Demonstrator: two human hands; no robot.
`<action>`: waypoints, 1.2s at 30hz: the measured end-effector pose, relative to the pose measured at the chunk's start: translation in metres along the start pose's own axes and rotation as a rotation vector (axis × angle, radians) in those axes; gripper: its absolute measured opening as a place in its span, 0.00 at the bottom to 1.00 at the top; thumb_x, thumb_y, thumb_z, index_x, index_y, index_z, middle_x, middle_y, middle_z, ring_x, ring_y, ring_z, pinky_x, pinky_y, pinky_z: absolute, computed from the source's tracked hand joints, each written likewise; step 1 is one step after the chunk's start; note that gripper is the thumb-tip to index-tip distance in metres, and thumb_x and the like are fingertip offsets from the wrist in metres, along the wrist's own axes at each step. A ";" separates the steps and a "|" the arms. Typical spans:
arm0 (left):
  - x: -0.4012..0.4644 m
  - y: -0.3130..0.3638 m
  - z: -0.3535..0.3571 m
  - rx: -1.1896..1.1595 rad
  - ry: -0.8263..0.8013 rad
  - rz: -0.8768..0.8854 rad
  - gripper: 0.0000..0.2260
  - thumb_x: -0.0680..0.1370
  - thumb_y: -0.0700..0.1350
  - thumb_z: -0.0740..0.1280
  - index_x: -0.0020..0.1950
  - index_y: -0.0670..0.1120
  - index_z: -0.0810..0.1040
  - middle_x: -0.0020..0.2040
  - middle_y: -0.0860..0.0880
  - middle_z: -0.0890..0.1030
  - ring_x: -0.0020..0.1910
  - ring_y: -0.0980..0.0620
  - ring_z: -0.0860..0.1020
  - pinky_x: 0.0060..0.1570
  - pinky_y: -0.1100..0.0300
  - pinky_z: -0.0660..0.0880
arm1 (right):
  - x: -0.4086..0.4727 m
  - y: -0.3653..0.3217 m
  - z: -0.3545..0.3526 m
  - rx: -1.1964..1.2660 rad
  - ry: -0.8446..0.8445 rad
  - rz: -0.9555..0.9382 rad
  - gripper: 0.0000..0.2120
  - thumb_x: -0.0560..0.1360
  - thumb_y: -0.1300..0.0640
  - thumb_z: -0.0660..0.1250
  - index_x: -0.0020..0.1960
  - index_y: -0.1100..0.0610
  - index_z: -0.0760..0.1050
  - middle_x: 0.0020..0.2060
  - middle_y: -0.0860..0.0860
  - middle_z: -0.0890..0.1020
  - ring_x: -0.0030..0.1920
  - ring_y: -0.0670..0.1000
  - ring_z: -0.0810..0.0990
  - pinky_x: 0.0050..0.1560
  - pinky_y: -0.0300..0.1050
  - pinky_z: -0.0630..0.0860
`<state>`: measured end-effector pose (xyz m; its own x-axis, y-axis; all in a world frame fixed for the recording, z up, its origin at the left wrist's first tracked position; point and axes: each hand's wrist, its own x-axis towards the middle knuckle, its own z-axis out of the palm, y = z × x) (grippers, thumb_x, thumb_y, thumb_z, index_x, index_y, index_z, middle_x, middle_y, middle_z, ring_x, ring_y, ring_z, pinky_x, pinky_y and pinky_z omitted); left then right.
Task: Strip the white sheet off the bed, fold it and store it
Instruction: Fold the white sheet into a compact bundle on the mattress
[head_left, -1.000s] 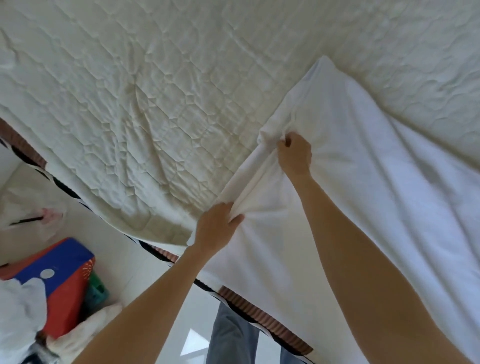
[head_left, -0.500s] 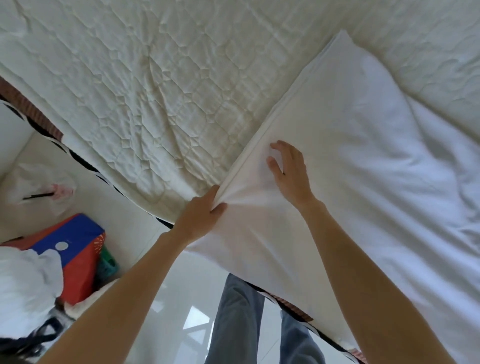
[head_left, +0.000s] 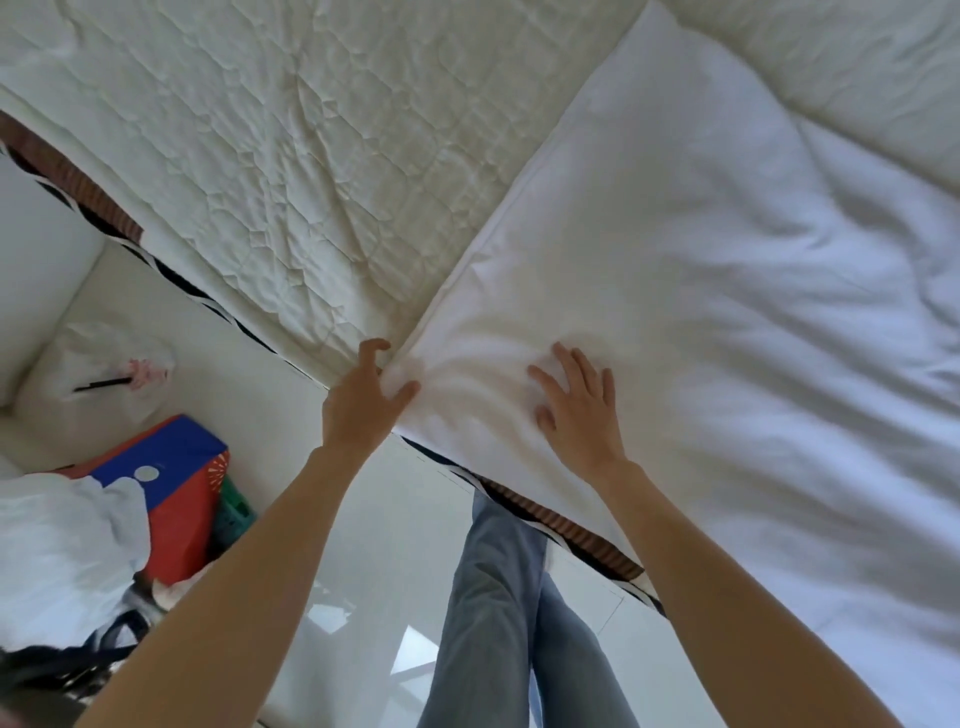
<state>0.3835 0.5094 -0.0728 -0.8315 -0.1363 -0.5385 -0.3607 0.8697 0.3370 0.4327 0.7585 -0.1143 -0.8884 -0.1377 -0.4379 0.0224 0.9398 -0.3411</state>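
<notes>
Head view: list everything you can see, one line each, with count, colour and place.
white sheet: one, white, folded over on the right part of the bed, its near corner at the bed edge.
quilted mattress pad: one, cream, bare across the left and top of the bed.
box: one, blue and red, on the floor at left.
plastic bag: one, whitish, on the floor beside the bed.
white cloth: one, white, heaped at lower left.
legs: two, in grey-blue trousers, at the bed edge.
left hand: one, pinches the sheet's corner.
right hand: one, pressed flat on the sheet.
</notes>
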 end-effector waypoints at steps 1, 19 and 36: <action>-0.010 -0.002 0.000 -0.107 0.000 -0.016 0.25 0.72 0.53 0.71 0.64 0.50 0.65 0.51 0.47 0.79 0.45 0.45 0.78 0.47 0.54 0.73 | -0.014 0.000 0.001 0.021 0.004 0.004 0.21 0.79 0.50 0.58 0.71 0.49 0.64 0.75 0.54 0.54 0.75 0.55 0.48 0.72 0.63 0.47; -0.078 0.004 0.017 -0.070 0.427 0.863 0.05 0.76 0.42 0.68 0.49 0.42 0.76 0.46 0.46 0.78 0.45 0.50 0.75 0.44 0.62 0.73 | -0.074 0.014 -0.058 0.141 0.539 0.229 0.08 0.75 0.61 0.65 0.53 0.59 0.79 0.48 0.56 0.79 0.47 0.58 0.76 0.44 0.45 0.70; -0.051 -0.002 0.056 0.436 0.200 1.360 0.13 0.70 0.34 0.62 0.41 0.48 0.83 0.37 0.52 0.83 0.38 0.50 0.80 0.43 0.62 0.68 | -0.073 0.003 -0.013 0.201 0.258 0.050 0.14 0.80 0.52 0.58 0.63 0.51 0.75 0.54 0.50 0.80 0.51 0.54 0.79 0.47 0.44 0.72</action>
<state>0.4500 0.5413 -0.0895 -0.4765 0.8696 0.1295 0.8698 0.4449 0.2132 0.4914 0.7757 -0.0726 -0.9702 0.0149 -0.2420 0.1362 0.8592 -0.4933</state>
